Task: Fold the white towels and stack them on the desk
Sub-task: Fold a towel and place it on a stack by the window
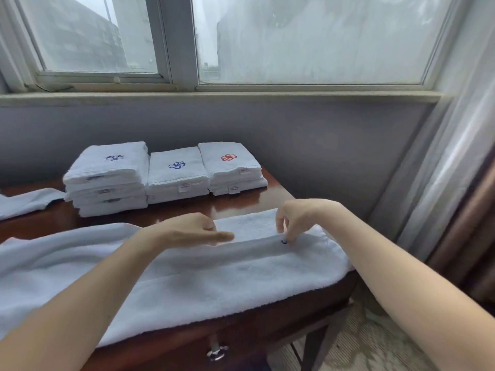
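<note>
I read this as a hotel room, dark polished desk (241, 204) at 6 o'clock, stacks of logo-stitched white towels (176, 175) at 11, wide window (308, 41) at 12, heavy curtain (455, 223) at 3, patterned carpet (369, 344) at 5

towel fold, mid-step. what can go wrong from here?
1. The towel hangs over the front edge of the desk; its weight may drag it off or skew the fold.
2. The right hand only pinches the folded edge with fingertips; a slip could let the fold open.
3. The left stack looks uneven; another towel on top may tip it.
</note>
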Available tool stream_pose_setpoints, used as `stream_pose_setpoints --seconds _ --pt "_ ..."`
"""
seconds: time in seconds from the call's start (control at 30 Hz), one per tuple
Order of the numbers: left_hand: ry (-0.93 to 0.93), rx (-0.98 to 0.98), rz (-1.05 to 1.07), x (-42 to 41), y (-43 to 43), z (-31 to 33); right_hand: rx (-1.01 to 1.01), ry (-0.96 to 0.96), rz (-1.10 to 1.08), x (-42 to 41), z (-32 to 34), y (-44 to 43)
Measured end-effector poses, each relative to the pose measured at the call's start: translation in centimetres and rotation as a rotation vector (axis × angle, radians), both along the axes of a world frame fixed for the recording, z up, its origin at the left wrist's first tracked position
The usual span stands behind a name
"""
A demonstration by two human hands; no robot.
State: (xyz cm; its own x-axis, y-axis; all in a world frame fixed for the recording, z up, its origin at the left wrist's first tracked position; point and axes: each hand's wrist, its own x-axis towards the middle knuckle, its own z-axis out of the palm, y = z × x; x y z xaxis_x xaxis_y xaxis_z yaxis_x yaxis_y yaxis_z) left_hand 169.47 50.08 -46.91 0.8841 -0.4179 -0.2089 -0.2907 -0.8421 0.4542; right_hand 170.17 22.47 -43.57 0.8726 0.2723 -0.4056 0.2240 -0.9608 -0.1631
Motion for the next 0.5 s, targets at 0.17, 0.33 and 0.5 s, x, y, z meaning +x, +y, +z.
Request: stream_pose_setpoints --seconds 0.17,0.33,0.5 --pt "-0.357 0.06 0.017 -1.0 -2.2 -0.3 0.299 -0.247 -0.147 -0.1 -0.2 -1.0" --pt "-0.413 -0.058 -0.058 -0.8 -5.8 -1.3 0.31 -0.542 -0.341 0.7 -2.3 -2.1" --pt "-0.39 -0.058 -0.134 0.6 -8.7 -3.0 0.301 -0.512 -0.52 2.3 -5.5 -3.7"
